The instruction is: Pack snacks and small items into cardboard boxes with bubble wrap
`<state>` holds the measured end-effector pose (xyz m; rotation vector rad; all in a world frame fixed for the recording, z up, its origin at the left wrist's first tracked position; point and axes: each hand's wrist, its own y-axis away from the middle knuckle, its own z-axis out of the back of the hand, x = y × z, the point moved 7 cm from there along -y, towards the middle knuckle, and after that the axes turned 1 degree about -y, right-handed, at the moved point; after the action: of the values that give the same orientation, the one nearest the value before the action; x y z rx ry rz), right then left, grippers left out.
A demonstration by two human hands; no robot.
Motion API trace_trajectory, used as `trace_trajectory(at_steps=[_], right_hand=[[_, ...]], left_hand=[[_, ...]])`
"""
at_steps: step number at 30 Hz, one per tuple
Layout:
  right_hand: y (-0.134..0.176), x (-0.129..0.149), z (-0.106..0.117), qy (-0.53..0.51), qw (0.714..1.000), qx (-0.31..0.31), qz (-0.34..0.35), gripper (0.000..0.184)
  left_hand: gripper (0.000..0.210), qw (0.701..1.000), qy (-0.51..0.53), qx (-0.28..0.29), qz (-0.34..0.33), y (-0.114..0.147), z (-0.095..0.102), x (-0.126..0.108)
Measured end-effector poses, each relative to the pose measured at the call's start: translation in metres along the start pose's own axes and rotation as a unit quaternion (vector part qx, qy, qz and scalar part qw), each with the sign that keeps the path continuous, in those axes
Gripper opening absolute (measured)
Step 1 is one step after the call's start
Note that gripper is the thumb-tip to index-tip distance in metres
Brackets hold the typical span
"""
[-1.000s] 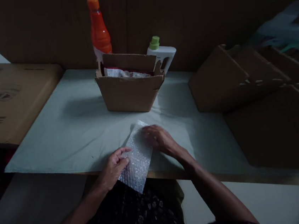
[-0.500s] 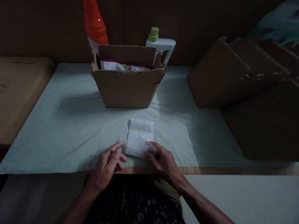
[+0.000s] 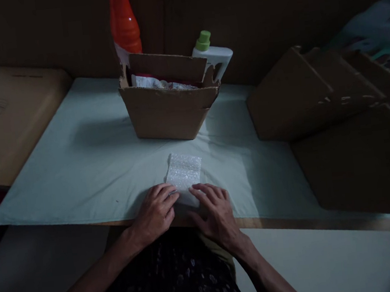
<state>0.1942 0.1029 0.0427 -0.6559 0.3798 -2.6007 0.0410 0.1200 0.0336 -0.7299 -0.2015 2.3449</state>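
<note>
A small folded sheet of bubble wrap (image 3: 184, 168) lies flat near the front edge of the cloth-covered table. My left hand (image 3: 158, 210) is closed on its near left corner, fingers bent together and the thumb hidden beneath them. Over the near right corner, my right hand (image 3: 216, 211) touches the wrap with its bent fingertips. Its thumb is spread apart from the fingers, toward the table edge. Whether anything is inside the wrap cannot be made out.
Behind the wrap stands an open cardboard box (image 3: 170, 113) with packets inside. An orange bottle (image 3: 125, 25) and a white jug with a green cap (image 3: 218, 57) rise behind it. Cardboard dividers (image 3: 287, 94) stand at the right; a large carton (image 3: 14, 118) lies left.
My left hand has moved right onto the near left corner of the bubble wrap. My right hand has opened, its thumb drawn away from the wrap's corner.
</note>
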Motion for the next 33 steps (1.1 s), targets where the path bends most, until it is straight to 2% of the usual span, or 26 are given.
trace_trajectory(at_steps=[2, 4, 7, 11, 15, 17, 20, 23, 26, 30, 33], right_hand=[[-0.004, 0.005, -0.004, -0.011, 1.000, 0.019, 0.017, 0.021], [-0.008, 0.004, -0.007, -0.030, 1.000, 0.002, 0.004, 0.015], [-0.008, -0.004, -0.009, -0.058, 0.998, -0.014, -0.033, 0.018], [-0.003, -0.009, 0.003, 0.007, 0.998, -0.051, -0.047, 0.018], [-0.006, -0.004, 0.000, 0.031, 0.999, 0.008, -0.005, 0.025], [-0.009, -0.005, -0.005, 0.023, 0.999, 0.022, 0.007, 0.022], [-0.011, -0.010, -0.006, -0.024, 1.000, 0.003, -0.011, 0.017], [-0.009, -0.014, -0.011, -0.061, 0.997, 0.040, -0.041, 0.019], [-0.013, -0.020, -0.011, 0.003, 0.996, 0.056, -0.064, 0.024], [-0.029, -0.037, -0.011, 0.095, 0.991, 0.044, -0.080, 0.045], [-0.035, -0.041, -0.017, 0.065, 0.995, 0.061, -0.052, 0.036]], left_hand=[[0.031, 1.000, 0.009, -0.025, -0.008, -0.003, 0.004, 0.002], [0.025, 0.998, 0.036, -0.055, -0.007, -0.005, 0.009, 0.003], [0.017, 0.995, 0.066, -0.072, 0.009, -0.010, 0.009, 0.006], [0.015, 0.998, 0.005, -0.061, 0.024, -0.024, 0.000, 0.010], [0.020, 0.995, -0.036, -0.080, 0.045, -0.035, -0.002, 0.016], [0.019, 0.994, -0.023, -0.099, 0.043, -0.032, 0.003, 0.017], [0.023, 0.995, 0.022, -0.098, 0.007, -0.021, 0.010, 0.012], [0.023, 0.997, 0.047, -0.067, -0.002, -0.015, 0.010, 0.011], [0.021, 0.997, 0.021, -0.061, 0.029, -0.022, 0.004, 0.017], [0.025, 0.994, -0.046, -0.048, 0.087, -0.036, -0.007, 0.028], [0.034, 0.991, -0.041, -0.059, 0.109, -0.037, -0.005, 0.034]])
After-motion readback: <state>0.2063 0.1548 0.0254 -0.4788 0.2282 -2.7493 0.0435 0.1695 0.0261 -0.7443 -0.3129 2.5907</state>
